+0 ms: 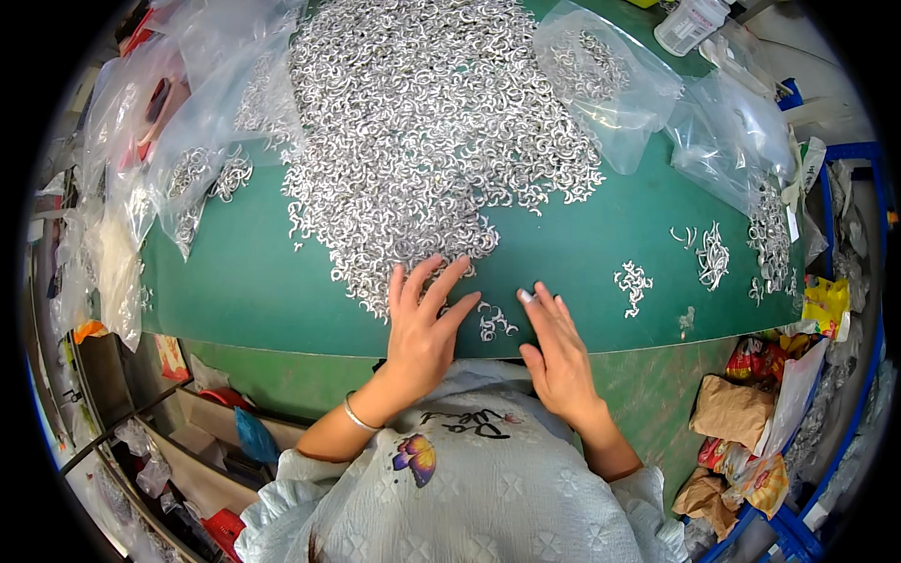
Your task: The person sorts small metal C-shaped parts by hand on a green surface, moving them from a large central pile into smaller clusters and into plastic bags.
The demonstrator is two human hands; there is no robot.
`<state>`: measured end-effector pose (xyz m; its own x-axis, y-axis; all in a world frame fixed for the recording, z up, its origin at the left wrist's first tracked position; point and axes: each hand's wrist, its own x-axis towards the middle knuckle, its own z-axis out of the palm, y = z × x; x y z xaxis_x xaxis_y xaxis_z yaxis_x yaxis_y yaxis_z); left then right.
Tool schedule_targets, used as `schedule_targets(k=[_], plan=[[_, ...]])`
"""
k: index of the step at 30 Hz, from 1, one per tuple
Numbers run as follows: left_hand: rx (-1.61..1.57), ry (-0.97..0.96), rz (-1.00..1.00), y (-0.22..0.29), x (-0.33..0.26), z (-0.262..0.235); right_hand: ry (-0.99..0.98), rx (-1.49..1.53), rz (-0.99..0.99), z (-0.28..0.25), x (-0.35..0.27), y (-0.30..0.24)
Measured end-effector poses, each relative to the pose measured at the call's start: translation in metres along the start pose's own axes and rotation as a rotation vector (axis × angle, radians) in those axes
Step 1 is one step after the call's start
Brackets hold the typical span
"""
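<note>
A wide heap of small silvery curved metal pieces (422, 122) covers the middle of the green tabletop (253, 291) and narrows toward me. At its near edge lies my left hand (420, 324), fingers spread, fingertips touching the pieces. To the right, my right hand (558, 349) rests by the table's front edge with fingers stretched out and nothing visible in it. Between the two hands sits a small cluster of the same curved pieces (493, 322). Farther right are another small cluster (633, 284) and a group of longer curved pieces (713, 255).
Clear plastic bags (610, 84) lie at the heap's right, and more plastic bags (206, 122) at its left. A white bottle (690, 25) stands at the back right. Drawers (202, 422) are below left; a blue rack (868, 310) and brown paper packets (732, 410) are on the right.
</note>
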<state>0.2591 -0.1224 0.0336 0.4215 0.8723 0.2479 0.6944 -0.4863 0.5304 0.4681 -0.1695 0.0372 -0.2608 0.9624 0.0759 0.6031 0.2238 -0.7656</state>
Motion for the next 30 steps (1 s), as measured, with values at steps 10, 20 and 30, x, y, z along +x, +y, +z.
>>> schedule_targets(k=[10,20,30], plan=[[0.125,-0.093,0.08,-0.043,0.009,-0.005,0.02,0.044,-0.024,0.004,0.005,-0.001],[0.281,-0.138,0.276,-0.07,0.055,-0.017,0.014,0.188,0.011,0.008,0.003,-0.006],[0.221,-0.025,0.272,-0.079,0.065,-0.012,0.157,0.331,0.066,0.023,0.008,-0.011]])
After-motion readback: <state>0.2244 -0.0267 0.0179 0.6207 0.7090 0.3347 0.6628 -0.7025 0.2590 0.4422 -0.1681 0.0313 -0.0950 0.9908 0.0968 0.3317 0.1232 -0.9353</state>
